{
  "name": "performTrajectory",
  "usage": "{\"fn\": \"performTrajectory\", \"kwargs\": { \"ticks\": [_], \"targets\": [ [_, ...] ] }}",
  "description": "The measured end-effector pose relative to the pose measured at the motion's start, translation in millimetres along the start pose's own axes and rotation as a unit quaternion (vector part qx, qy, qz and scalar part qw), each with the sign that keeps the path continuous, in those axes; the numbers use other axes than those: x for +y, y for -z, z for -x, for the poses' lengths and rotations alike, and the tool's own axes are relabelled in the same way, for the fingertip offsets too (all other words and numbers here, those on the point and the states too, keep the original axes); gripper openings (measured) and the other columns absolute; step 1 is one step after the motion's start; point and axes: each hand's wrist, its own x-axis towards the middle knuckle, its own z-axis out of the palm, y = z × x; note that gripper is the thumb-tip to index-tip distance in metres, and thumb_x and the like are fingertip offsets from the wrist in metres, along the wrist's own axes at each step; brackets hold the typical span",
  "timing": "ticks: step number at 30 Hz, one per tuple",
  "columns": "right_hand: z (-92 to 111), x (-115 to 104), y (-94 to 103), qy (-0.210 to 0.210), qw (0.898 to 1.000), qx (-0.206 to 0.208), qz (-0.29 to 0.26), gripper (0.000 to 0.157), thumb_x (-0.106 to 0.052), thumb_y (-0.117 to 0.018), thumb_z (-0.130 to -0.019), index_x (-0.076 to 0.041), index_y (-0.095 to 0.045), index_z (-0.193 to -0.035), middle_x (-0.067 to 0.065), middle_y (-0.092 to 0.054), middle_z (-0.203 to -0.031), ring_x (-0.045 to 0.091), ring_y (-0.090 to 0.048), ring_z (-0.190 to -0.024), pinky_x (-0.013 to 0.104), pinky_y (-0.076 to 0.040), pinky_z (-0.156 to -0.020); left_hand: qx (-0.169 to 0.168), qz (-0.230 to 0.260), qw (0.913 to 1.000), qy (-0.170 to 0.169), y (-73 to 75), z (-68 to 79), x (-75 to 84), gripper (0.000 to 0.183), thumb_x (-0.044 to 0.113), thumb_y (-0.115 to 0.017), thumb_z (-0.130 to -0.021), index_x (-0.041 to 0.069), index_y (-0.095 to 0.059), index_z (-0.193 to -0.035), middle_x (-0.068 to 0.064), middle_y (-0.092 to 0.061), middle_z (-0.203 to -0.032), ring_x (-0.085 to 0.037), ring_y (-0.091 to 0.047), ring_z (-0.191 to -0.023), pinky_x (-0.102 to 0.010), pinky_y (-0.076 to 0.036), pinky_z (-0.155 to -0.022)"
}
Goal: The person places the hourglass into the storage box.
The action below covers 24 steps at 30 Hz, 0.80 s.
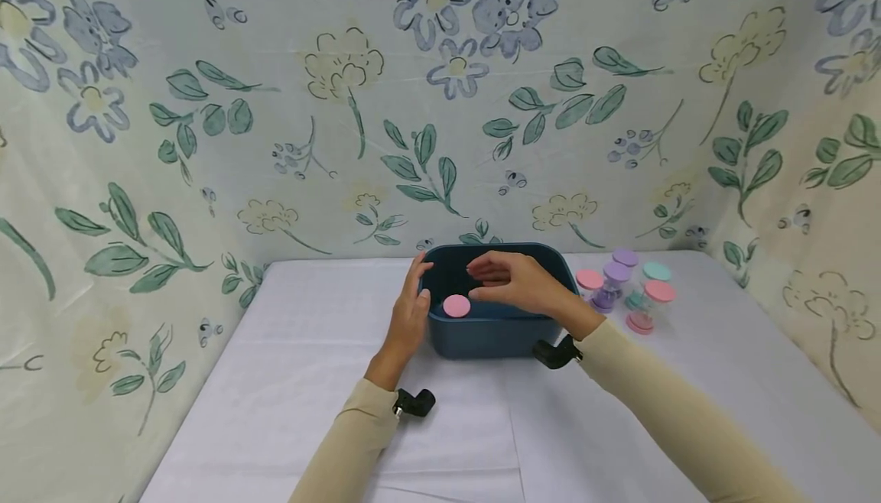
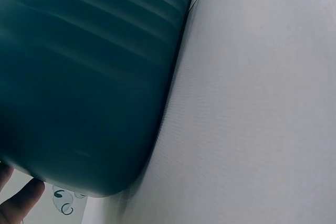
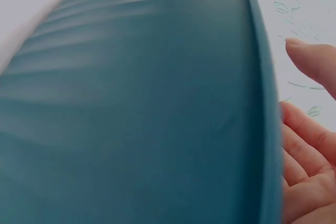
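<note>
A dark teal plastic bin (image 1: 495, 339) stands on the table. My left hand (image 1: 407, 319) lies along its left end, fingers fairly straight against the outside. In the left wrist view, fingertips (image 2: 23, 200) show beside the bin's wall (image 2: 94, 77). Inside the bin, near its left front corner, is a round pink cap (image 1: 456, 306); whatever is below it is hidden. My right hand (image 1: 516, 281) hovers over the bin's opening, fingers loosely bent and thumb apart. The right wrist view shows the right palm (image 3: 310, 182) with nothing in it, beyond the bin's rim (image 3: 268, 103).
Right of the bin stands a cluster of small sand timers with pink (image 1: 650, 308), purple (image 1: 612, 285) and turquoise (image 1: 656, 272) caps. A white cloth (image 1: 310, 365) covers the table. Flower-patterned fabric (image 1: 440, 167) hangs behind and at both sides.
</note>
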Motion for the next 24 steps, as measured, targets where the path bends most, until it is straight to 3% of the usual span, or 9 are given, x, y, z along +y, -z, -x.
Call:
{"fn": "performTrajectory", "kwargs": {
  "ticks": [8, 19, 24],
  "targets": [
    [36, 2, 28.2, -0.037, 0.999, 0.024, -0.008, 0.053, -0.031, -0.074, -0.084, -0.006, -0.057, -0.127, 0.014, -0.059, -0.130, 0.027, -0.057, -0.120, 0.041, -0.047, -0.097, 0.002, 0.007, 1.0000, -0.004, -3.2, 3.0, -0.8, 0.059, 0.024, -0.034, -0.097, 0.017, -0.018, -0.154, 0.000, -0.029, -0.156, -0.019, -0.019, -0.145, -0.059, -0.026, -0.109],
    [72, 18, 64.7, -0.059, 0.996, 0.062, 0.025, 0.055, -0.036, -0.071, -0.085, -0.009, -0.055, -0.131, 0.011, -0.056, -0.134, 0.026, -0.055, -0.123, 0.034, -0.048, -0.095, 0.011, 0.003, 0.9999, -0.007, -1.6, 3.2, -1.9, 0.060, 0.029, -0.033, -0.098, 0.013, -0.019, -0.154, -0.001, -0.032, -0.154, -0.021, -0.022, -0.145, -0.060, -0.029, -0.107],
    [86, 27, 78.5, -0.070, 0.994, 0.082, 0.034, 0.056, -0.036, -0.069, -0.087, -0.008, -0.053, -0.133, 0.011, -0.056, -0.134, 0.028, -0.055, -0.122, 0.025, -0.049, -0.092, 0.008, 0.005, 0.9999, -0.011, -1.1, 1.6, -2.1, 0.060, 0.020, -0.034, -0.096, 0.015, -0.018, -0.154, -0.004, -0.030, -0.155, -0.021, -0.021, -0.145, -0.060, -0.030, -0.107]
  ]
}}
